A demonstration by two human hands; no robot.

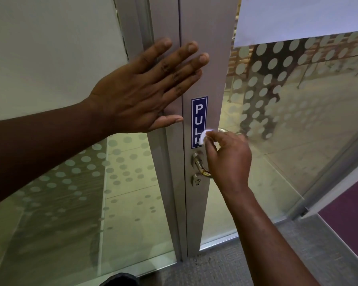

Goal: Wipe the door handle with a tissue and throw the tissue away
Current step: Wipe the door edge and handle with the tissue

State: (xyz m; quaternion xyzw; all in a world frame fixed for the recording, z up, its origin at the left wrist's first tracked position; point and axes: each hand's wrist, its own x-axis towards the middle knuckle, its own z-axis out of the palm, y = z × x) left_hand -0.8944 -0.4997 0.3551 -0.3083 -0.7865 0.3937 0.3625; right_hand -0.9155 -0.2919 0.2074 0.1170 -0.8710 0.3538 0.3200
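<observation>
A silver metal door handle [201,165] curves out from the grey door stile, with a keyhole [196,180] just below it. My right hand [229,159] hovers over the handle's grip and pinches a small crumpled white tissue [204,137] between thumb and fingers, just above the handle's base. Most of the handle's grip is hidden behind that hand. My left hand [145,89] lies flat with fingers spread against the door frame, above and left of the handle.
A blue PULL sticker [199,120] runs down the stile above the handle. Frosted-dot glass panels [287,89] flank the door on both sides. Grey carpet [225,267] lies underfoot, and a dark shoe tip [120,279] shows at the bottom edge.
</observation>
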